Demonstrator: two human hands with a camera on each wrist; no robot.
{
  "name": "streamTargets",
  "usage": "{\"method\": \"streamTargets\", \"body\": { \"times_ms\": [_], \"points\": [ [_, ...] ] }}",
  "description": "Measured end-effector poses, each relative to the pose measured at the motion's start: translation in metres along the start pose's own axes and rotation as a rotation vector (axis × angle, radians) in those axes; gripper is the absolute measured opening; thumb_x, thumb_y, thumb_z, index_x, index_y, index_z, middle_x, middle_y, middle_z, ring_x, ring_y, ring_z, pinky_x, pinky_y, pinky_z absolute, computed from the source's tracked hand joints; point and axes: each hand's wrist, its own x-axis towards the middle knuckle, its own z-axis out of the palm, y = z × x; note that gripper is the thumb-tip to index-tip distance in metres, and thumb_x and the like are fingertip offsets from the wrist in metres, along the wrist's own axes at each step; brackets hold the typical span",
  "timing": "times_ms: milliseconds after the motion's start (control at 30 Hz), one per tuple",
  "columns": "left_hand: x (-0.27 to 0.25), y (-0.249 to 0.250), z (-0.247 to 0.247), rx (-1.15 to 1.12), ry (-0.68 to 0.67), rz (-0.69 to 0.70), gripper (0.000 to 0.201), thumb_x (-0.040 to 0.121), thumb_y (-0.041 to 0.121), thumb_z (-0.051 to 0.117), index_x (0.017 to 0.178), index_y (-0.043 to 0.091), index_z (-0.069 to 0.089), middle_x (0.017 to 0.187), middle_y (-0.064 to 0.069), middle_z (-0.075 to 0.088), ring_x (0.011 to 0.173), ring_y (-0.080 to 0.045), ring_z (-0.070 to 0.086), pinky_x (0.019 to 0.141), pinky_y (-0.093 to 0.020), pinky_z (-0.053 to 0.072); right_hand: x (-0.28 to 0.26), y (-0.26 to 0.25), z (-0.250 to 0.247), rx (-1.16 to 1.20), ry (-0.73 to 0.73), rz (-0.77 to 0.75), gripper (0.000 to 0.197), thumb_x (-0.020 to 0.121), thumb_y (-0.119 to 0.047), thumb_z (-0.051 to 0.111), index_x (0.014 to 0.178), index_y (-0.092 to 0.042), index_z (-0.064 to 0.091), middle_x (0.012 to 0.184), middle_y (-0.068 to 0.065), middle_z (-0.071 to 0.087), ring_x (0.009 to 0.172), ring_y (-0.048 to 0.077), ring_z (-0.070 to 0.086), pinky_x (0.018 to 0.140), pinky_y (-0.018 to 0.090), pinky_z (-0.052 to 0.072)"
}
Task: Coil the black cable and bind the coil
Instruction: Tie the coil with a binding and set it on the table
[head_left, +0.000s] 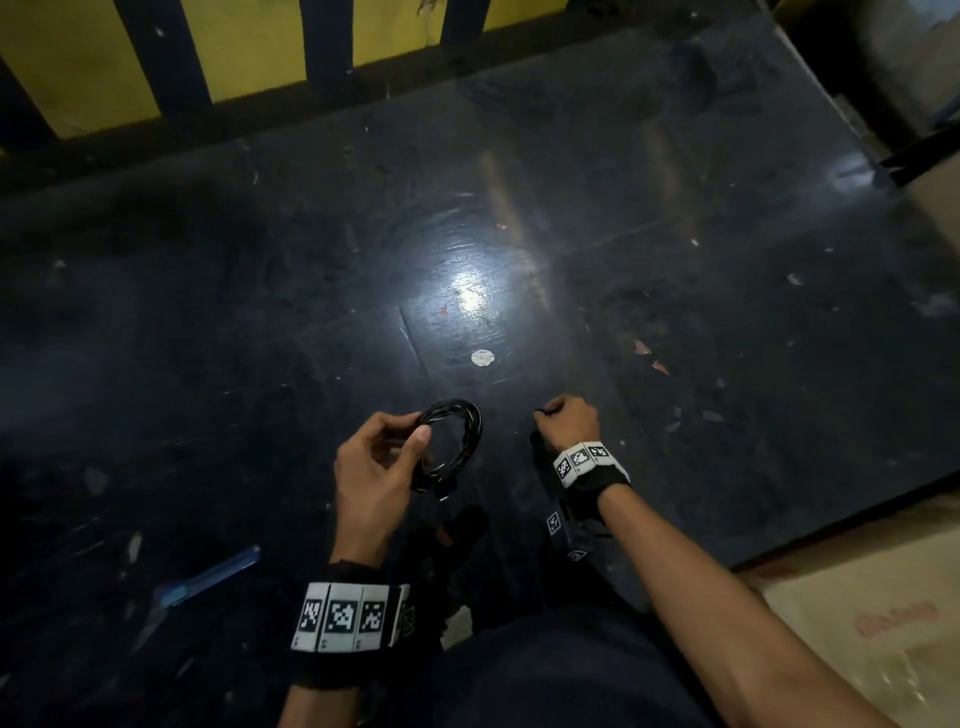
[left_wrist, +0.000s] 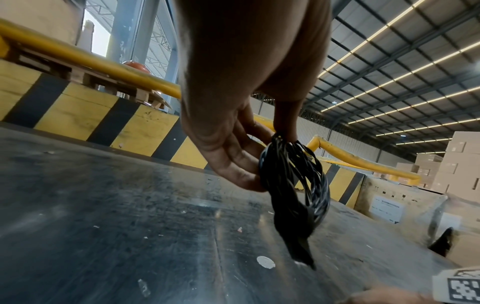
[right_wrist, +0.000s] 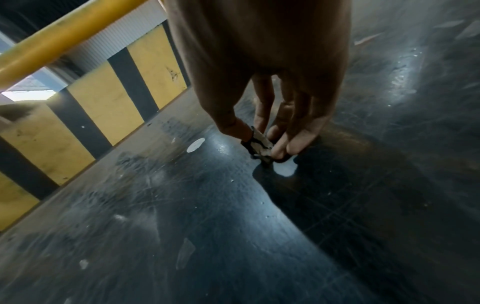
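The black cable (head_left: 457, 441) is wound into a small coil and held just above the dark table. My left hand (head_left: 384, 457) pinches the coil's left side between thumb and fingers. In the left wrist view the coil (left_wrist: 293, 185) hangs from my fingertips (left_wrist: 285, 131), and a loose plug end (left_wrist: 301, 253) points down at the table. To the right of the coil, my right hand (head_left: 566, 421) is curled, knuckles up. Its thumb and fingers pinch a small black-and-pale strip (right_wrist: 259, 144) close to the surface. What the strip is cannot be told.
A blue utility knife (head_left: 208, 577) lies at the near left of the scratched black table (head_left: 675, 260). A round white sticker (head_left: 482, 357) sits beyond the coil. A yellow-and-black striped barrier (head_left: 78, 67) runs along the far edge. A cardboard box (head_left: 857, 623) stands at the near right.
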Motion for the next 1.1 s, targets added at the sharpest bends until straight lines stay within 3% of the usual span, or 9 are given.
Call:
{"method": "streamTargets", "body": {
  "times_ms": [233, 300, 367, 467, 567, 667, 766, 1000, 1100],
  "points": [
    [-0.002, -0.001, 0.001, -0.002, 0.010, 0.004, 0.008, 0.088, 0.009, 0.072, 0.096, 0.013, 0.073, 0.079, -0.014, 0.075, 0.069, -0.022, 0.071, 0.070, -0.038, 0.057, 0.001, 0.010, -0.001, 0.188, -0.038, 0.053, 0.006, 0.076, -0.008, 0.071, 0.076, -0.011, 0.077, 0.079, 0.010, 0.076, 0.078, 0.021, 0.070, 0.081, 0.026, 0.054],
    [-0.005, 0.000, 0.001, 0.000, 0.005, 0.006, 0.009, 0.088, 0.009, 0.072, 0.097, 0.012, 0.073, 0.079, -0.016, 0.074, 0.069, -0.021, 0.071, 0.069, -0.037, 0.057, 0.005, 0.013, -0.002, 0.304, -0.132, 0.076, 0.018, 0.079, -0.004, 0.072, 0.064, -0.015, 0.070, 0.068, 0.007, 0.072, 0.070, 0.021, 0.065, 0.074, 0.028, 0.053],
    [-0.007, 0.002, 0.002, -0.002, 0.003, 0.007, 0.009, 0.089, 0.010, 0.071, 0.098, 0.011, 0.073, 0.080, -0.017, 0.074, 0.069, -0.022, 0.071, 0.067, -0.035, 0.057, 0.006, 0.012, -0.006, 0.425, -0.175, 0.078, 0.028, 0.085, 0.001, 0.068, 0.063, -0.017, 0.066, 0.056, 0.001, 0.066, 0.055, 0.014, 0.059, 0.057, 0.021, 0.051],
    [-0.010, 0.001, 0.004, -0.019, 0.000, 0.007, 0.008, 0.089, 0.010, 0.071, 0.097, 0.012, 0.072, 0.080, -0.016, 0.074, 0.068, -0.020, 0.071, 0.065, -0.032, 0.056, -0.002, 0.004, -0.020, 0.648, -0.227, 0.068, 0.025, 0.094, 0.007, 0.056, 0.078, -0.010, 0.062, 0.067, 0.007, 0.059, 0.036, 0.001, 0.054, 0.035, 0.010, 0.036],
    [-0.014, 0.000, 0.005, -0.032, -0.016, 0.008, 0.008, 0.089, 0.011, 0.071, 0.097, 0.013, 0.072, 0.081, -0.015, 0.074, 0.069, -0.020, 0.071, 0.065, -0.032, 0.056, -0.009, 0.000, -0.030, 0.699, -0.292, 0.047, 0.023, 0.094, 0.009, 0.049, 0.093, -0.005, 0.066, 0.073, 0.008, 0.059, 0.041, 0.000, 0.060, 0.036, 0.009, 0.036],
    [-0.019, 0.002, 0.006, -0.042, -0.030, 0.029, 0.008, 0.089, 0.010, 0.071, 0.097, 0.013, 0.073, 0.080, -0.012, 0.074, 0.068, -0.018, 0.071, 0.063, -0.027, 0.055, -0.014, -0.002, -0.035, 0.723, -0.303, 0.060, 0.030, 0.094, 0.005, 0.047, 0.081, -0.010, 0.070, 0.070, 0.008, 0.059, 0.054, 0.013, 0.055, 0.041, 0.013, 0.036],
    [-0.022, 0.002, 0.008, -0.056, -0.027, 0.049, 0.009, 0.089, 0.008, 0.071, 0.097, 0.010, 0.072, 0.081, -0.014, 0.074, 0.068, -0.019, 0.070, 0.062, -0.023, 0.055, -0.019, 0.001, -0.036, 0.789, -0.338, 0.075, 0.033, 0.094, 0.004, 0.043, 0.080, -0.010, 0.070, 0.066, 0.004, 0.054, 0.050, 0.012, 0.040, 0.045, 0.020, 0.028],
    [-0.028, -0.001, 0.008, -0.060, -0.047, 0.078, 0.008, 0.090, 0.009, 0.070, 0.097, 0.012, 0.073, 0.083, -0.012, 0.075, 0.072, -0.023, 0.071, 0.071, -0.038, 0.058, -0.030, 0.007, -0.036, 0.831, -0.366, 0.053, 0.030, 0.093, 0.010, 0.047, 0.087, -0.012, 0.066, 0.063, 0.004, 0.047, 0.041, 0.006, 0.039, 0.042, 0.018, 0.028],
    [-0.028, -0.002, 0.006, -0.048, -0.053, 0.085, 0.009, 0.090, 0.012, 0.070, 0.096, 0.017, 0.073, 0.082, -0.008, 0.074, 0.074, -0.026, 0.072, 0.072, -0.042, 0.058, -0.033, 0.009, -0.038, 0.837, -0.375, 0.046, 0.025, 0.094, 0.007, 0.051, 0.090, -0.014, 0.065, 0.065, 0.005, 0.053, 0.043, 0.007, 0.042, 0.037, 0.015, 0.029]
  ]
}}
